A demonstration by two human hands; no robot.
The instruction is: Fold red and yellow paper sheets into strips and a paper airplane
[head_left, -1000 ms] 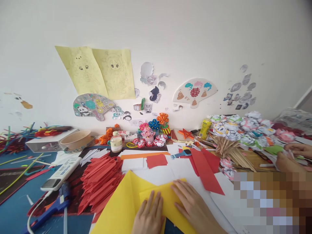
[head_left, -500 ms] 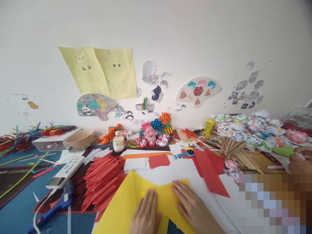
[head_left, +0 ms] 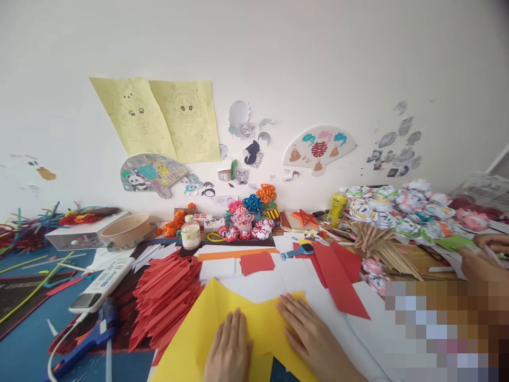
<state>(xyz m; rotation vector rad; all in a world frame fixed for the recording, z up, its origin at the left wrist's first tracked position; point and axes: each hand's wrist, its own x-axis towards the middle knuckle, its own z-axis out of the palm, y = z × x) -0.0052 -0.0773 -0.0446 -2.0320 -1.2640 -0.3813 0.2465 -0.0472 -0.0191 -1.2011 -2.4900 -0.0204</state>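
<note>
A large sheet of yellow paper (head_left: 191,339), creased and folded, lies in front of me. My left hand (head_left: 228,347) rests flat on its middle, fingers stretched out and pointing away from me. On the paper's right part lies my right hand (head_left: 312,334), also flat, with the fingers slightly spread. Between the hands the upper edge dips in a shallow V, and a dark gap shows below. White paper (head_left: 286,281) lies beneath and behind the yellow sheet. To the left sits a heap of folded red paper strips (head_left: 165,297).
A blue glue gun (head_left: 89,339) and a white power strip (head_left: 103,284) lie at left. Behind are a small bottle (head_left: 191,235), a blue watch (head_left: 298,251) and red paper (head_left: 342,286). Paper flowers (head_left: 397,207) stand right, near another person's hands (head_left: 483,260).
My left hand has slid slightly left over the yellow paper. My right hand stays nearly in place. The view has shifted a little, and the other person's hands at right have moved.
</note>
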